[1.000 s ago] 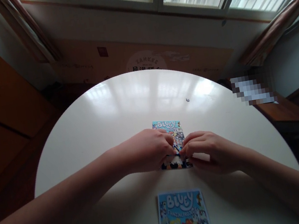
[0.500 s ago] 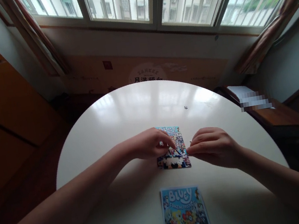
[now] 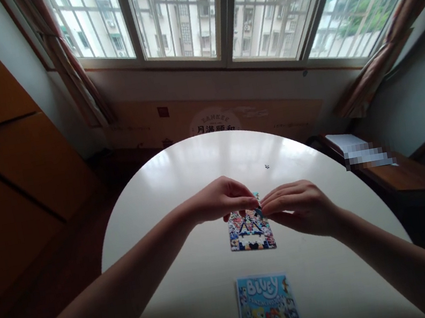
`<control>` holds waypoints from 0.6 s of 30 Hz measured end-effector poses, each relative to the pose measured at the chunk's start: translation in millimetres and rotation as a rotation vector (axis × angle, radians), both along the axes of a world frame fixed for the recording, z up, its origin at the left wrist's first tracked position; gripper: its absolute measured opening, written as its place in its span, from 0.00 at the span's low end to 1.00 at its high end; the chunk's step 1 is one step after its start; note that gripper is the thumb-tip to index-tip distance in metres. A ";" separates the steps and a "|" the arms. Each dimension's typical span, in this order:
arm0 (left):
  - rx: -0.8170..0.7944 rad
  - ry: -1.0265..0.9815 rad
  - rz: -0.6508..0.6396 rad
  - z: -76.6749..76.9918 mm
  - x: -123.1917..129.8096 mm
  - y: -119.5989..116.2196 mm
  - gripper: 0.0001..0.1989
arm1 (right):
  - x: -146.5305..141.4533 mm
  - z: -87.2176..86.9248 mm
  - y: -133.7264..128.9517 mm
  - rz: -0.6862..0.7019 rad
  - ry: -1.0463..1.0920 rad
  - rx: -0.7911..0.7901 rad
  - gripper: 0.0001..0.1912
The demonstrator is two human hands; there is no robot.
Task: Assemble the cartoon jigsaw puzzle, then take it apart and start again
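A colourful jigsaw puzzle (image 3: 235,235) lies on the white table, with a pale gap near its lower edge. Above its upper right part, the fingertips of both my hands meet at a small dark-blue puzzle piece (image 3: 258,211). My left hand (image 3: 227,198) pinches it from the left and covers much of the puzzle's top. From the right, my right hand (image 3: 304,204) holds it with fingers pressed together. How the piece is shaped cannot be made out. One loose puzzle piece (image 3: 266,167) lies farther back on the table.
A printed Bluey picture sheet (image 3: 268,307) lies nearest me on the round white table (image 3: 152,190). Right of the table stands a brown wooden piece of furniture (image 3: 405,170) with a white item on it. Windows and a wall are behind the table.
My left hand has lifted from the puzzle's lower middle and moved up and right to meet my right hand at the piece. The camera view has tilted upward slightly.
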State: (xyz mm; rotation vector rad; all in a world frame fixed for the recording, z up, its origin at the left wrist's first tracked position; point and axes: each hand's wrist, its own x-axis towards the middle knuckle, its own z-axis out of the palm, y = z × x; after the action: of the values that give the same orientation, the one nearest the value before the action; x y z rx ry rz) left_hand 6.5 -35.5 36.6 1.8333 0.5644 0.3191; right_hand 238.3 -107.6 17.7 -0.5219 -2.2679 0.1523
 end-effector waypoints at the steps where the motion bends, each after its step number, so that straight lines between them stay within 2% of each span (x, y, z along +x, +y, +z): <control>1: -0.017 -0.007 0.017 -3.4 -0.7 -1.2 0.17 | -1.2 -0.6 1.4 -0.001 -0.007 -0.012 0.06; 5: -0.141 -0.011 0.056 -18.0 -2.5 -3.8 0.18 | -4.2 -4.0 3.5 0.012 -0.037 -0.038 0.05; 12: -0.398 0.077 0.040 -38.7 -2.7 -3.8 0.18 | -3.8 -21.5 1.8 -0.042 -0.084 0.084 0.06; 15: -0.455 0.087 0.079 -39.8 -1.9 -6.4 0.17 | -2.1 -30.4 1.7 -0.079 -0.050 0.040 0.08; 18: -0.480 0.045 0.160 -35.1 -0.1 -10.6 0.16 | 1.2 -36.5 1.3 -0.137 0.039 -0.073 0.09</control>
State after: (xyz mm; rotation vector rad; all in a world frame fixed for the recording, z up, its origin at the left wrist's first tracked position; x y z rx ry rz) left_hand 6.4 -46.1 1.5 1.3381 0.7498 0.2253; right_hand 239.6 -106.3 -18.8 -0.7042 -2.1867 0.1758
